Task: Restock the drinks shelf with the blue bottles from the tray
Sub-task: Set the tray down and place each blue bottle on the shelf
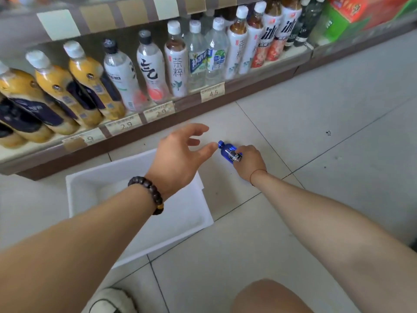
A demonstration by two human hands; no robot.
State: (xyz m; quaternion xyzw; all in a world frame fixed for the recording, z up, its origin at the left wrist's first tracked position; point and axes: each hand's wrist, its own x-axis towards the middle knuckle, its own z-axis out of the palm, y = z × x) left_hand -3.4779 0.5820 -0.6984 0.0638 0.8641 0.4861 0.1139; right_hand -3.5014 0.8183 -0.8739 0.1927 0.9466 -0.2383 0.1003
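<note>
A small blue bottle (pixel 227 151) with a blue cap and dark label is held tilted, cap pointing up-left, in my right hand (pixel 249 162), which grips its lower half above the tiled floor. My left hand (pixel 180 154) hovers just left of the bottle with fingers spread, a fingertip close to the cap; it holds nothing. Under my left forearm, a white foam tray (pixel 194 213) sits on the floor; the visible part of its inside shows no bottles. The drinks shelf (pixel 158 129) runs across the top of the view, packed with bottles.
The shelf holds yellow-orange bottles (pixel 56 91) at left, clear and white-labelled bottles (pixel 176 64) in the middle, and a green and red carton (pixel 361 16) at far right. Price tags line its front edge. Grey floor tiles extend right. My knee (pixel 270 297) and shoe (pixel 112 301) show at the bottom.
</note>
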